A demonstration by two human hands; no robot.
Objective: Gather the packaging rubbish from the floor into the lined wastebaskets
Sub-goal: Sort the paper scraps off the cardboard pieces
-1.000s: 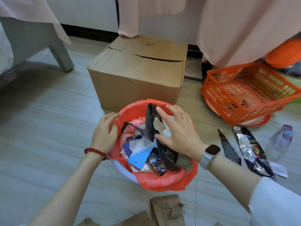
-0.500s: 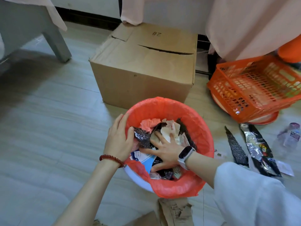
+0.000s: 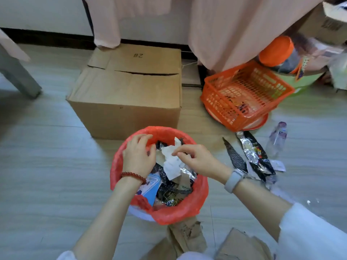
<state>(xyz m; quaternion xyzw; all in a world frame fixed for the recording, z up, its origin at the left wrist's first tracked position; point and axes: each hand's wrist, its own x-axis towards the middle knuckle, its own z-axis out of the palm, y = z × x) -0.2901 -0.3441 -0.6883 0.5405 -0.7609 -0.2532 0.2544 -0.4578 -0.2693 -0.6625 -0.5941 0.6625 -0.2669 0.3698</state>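
Observation:
A wastebasket with a red liner (image 3: 180, 212) stands on the floor in front of me, packed with dark foil wrappers, a blue-and-white packet (image 3: 150, 190) and crumpled white paper (image 3: 171, 164). My left hand (image 3: 138, 156) reaches over the basket's left side, its fingers curled on the liner at the far rim. My right hand (image 3: 199, 160) hovers over the rubbish and pinches the top edge of the white paper. A black wrapper strip (image 3: 233, 156) and an opened foil wrapper (image 3: 253, 156) lie on the floor to the right.
A closed cardboard box (image 3: 127, 94) stands just behind the basket. An orange mesh basket (image 3: 244, 94) sits at the right, with a clear plastic bottle (image 3: 277, 137) lying near it. Torn cardboard pieces (image 3: 185, 237) lie by my knees. A grey furniture leg (image 3: 16, 76) is far left.
My right hand lifted from pressing flat on the rubbish and now pinches the white paper on top. My left hand slid from the near-left rim toward the far rim.

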